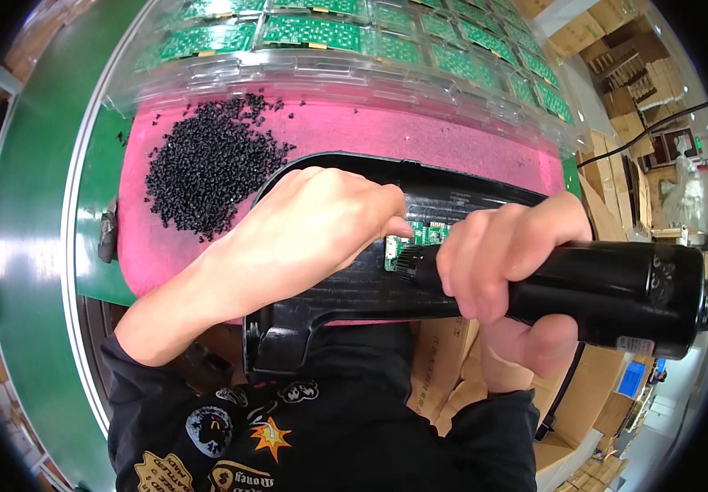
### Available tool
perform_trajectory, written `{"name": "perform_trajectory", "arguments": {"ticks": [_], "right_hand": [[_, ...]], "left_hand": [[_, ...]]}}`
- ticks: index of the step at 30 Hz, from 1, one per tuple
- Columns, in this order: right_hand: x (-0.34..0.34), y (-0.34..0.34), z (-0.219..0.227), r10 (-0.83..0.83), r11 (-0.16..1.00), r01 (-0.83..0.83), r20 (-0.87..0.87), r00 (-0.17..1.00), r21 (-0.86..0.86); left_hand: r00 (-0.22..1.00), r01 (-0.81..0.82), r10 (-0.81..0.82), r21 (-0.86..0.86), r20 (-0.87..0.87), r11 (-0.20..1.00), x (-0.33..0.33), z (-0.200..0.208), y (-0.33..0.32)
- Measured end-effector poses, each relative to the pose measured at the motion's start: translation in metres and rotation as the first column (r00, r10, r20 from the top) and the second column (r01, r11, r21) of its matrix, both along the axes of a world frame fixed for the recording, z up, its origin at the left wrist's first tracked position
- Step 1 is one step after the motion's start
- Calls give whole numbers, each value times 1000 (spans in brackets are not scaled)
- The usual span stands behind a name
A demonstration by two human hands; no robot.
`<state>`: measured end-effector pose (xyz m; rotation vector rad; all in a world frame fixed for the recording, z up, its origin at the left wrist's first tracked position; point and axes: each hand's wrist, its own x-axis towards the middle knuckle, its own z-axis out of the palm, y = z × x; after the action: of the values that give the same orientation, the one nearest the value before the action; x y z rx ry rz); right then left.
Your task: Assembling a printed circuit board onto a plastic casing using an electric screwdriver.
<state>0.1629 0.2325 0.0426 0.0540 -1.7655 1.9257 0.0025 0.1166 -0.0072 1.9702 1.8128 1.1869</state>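
A black plastic housing (362, 287) lies in front of me, reaching over the near edge of a pink mat (485, 148). Inside it sits a small green circuit board (429, 233), partly covered by my hands. My left hand (329, 213) rests over the housing with curled fingers, thumb and fingertips closed together at the board's left end; whatever they hold is hidden. A black electric screwdriver (625, 287) is wrapped in my right hand (510, 254). It lies nearly level, its ribbed dark nose at the board's lower left edge. The bit tip cannot be made out.
A heap of small black screws (206, 168) spreads over the mat's left side. Behind it stand clear plastic trays (329, 74) filled with green circuit boards. To the right are cardboard boxes (444, 361) and a black cable (645, 135). A green surface (38, 221) runs along the left.
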Motion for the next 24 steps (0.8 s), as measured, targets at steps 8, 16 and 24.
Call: {"name": "perform_trajectory", "arguments": {"ticks": [8, 16, 24], "right_hand": [[5, -5, 9, -64, 997, 56, 193, 979, 47], [6, 9, 26, 6, 998, -25, -301, 954, -60], [24, 14, 23, -40, 999, 24, -451, 892, -42]], "left_hand": [[989, -120, 111, -90, -102, 989, 2, 3, -3], [978, 185, -184, 3, -100, 983, -1, 5, 2], [969, 172, -182, 76, 166, 982, 3, 8, 3]]}}
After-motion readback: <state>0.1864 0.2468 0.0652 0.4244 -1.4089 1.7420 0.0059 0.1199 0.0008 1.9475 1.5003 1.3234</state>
